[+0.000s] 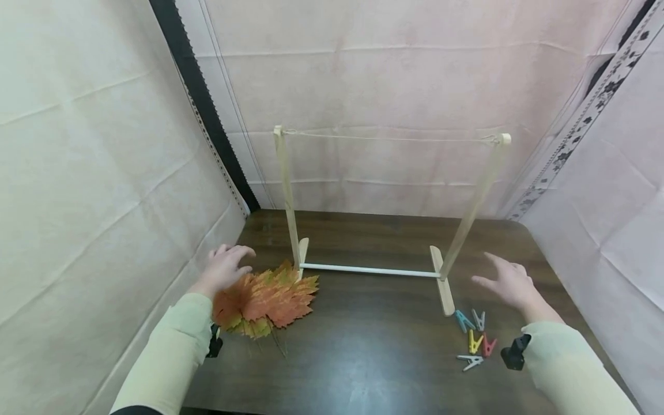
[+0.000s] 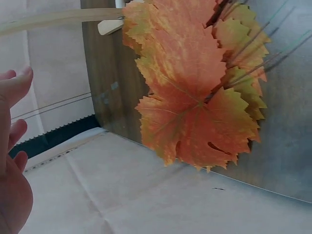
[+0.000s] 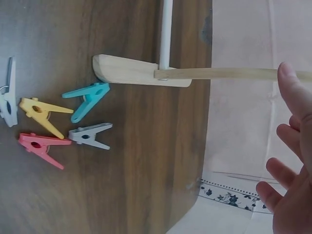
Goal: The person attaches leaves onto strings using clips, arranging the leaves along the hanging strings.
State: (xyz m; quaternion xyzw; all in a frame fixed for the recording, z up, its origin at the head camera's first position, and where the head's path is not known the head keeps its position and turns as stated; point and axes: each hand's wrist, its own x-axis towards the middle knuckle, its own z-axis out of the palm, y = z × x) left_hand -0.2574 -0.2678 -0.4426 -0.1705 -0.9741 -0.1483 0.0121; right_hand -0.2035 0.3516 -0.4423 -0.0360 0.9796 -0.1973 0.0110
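Note:
My left hand (image 1: 224, 271) hovers at the left, over the far left side of a pile of orange and yellow-green artificial maple leaves (image 1: 277, 297). Its fingers are loosely bent and hold nothing. The leaves' thin stems point toward the table's front. On the other side, my right hand (image 1: 510, 283) is held above the table with thumb and fingers spread and nothing between them. Just in front of it lie several clothespins: a blue one (image 3: 88, 100), a yellow one (image 3: 44, 116), a red one (image 3: 43, 147) and grey-white ones, including a grey one (image 3: 91, 135).
Between the hands stands a wooden frame with a left post (image 1: 288, 196), a right post (image 1: 474, 210), a white bottom rod (image 1: 368, 269) and a string (image 1: 384, 138) across the top. Its feet rest on the dark wooden table (image 1: 363, 340). Pale cloth walls (image 1: 104, 173) enclose the table's back and sides.

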